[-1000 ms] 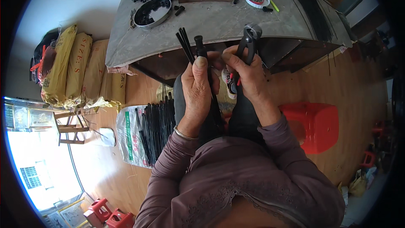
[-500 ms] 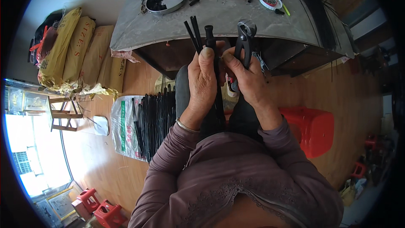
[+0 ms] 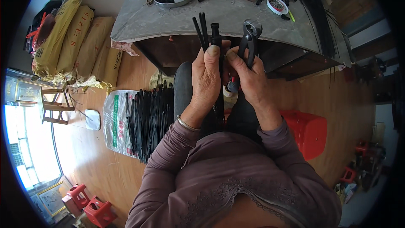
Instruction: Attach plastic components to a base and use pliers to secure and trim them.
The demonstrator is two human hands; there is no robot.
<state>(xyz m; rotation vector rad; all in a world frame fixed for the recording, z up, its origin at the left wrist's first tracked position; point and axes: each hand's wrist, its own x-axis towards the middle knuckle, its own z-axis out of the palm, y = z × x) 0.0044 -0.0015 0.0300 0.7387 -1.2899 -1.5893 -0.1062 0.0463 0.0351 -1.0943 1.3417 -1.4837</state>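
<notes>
Left hand gripping black rods, right hand gripping pincers, side by side before the worktop.
On the floor at left, a bundle of black rods [image 3: 149, 120] lies partly on a plastic sheet [image 3: 113, 118]; to its right, the left hand [image 3: 206, 76] is closed round thin rods [image 3: 200, 29] and, on their right, a thicker capped rod [image 3: 215, 32], whose long axis runs near to far, cap at the far end; this rod lies just left of the right hand [image 3: 252, 80], in the left hand's own grip; the right hand is clamped on the black pincers [image 3: 250, 39], head pointing far, roughly alongside the rod; whether the two hands' fingertips touch, I cannot tell; the worktop [image 3: 232, 12] stands beyond both.
</notes>
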